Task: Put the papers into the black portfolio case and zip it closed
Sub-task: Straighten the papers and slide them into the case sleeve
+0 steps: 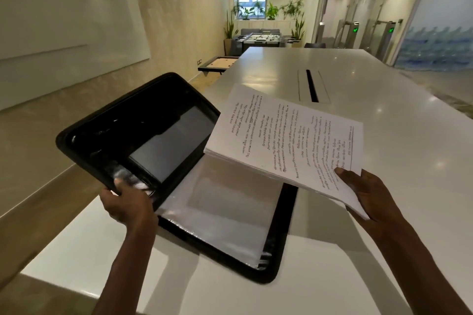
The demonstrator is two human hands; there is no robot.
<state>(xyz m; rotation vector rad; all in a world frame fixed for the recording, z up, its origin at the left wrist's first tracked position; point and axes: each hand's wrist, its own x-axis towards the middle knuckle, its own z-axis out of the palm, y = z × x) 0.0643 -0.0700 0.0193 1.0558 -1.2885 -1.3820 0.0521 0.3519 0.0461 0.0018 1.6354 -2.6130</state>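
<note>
The black portfolio case (pixel 143 120) lies open at the near left corner of the white table (pixel 358 250). Its right half rests flat and carries clear plastic sleeves (pixel 225 210). Its left half is lifted and tilted up off the table. My left hand (pixel 128 202) grips the near edge of that raised half. My right hand (pixel 368 192) holds a stack of printed papers (pixel 284 140) by its near right corner. The stack hovers tilted above the case's right half, text side up.
A long cable slot (pixel 312 85) is set into the table further back. The table's left edge drops to the floor beside the case. A foosball table (pixel 258 39), plants and turnstile gates stand far behind.
</note>
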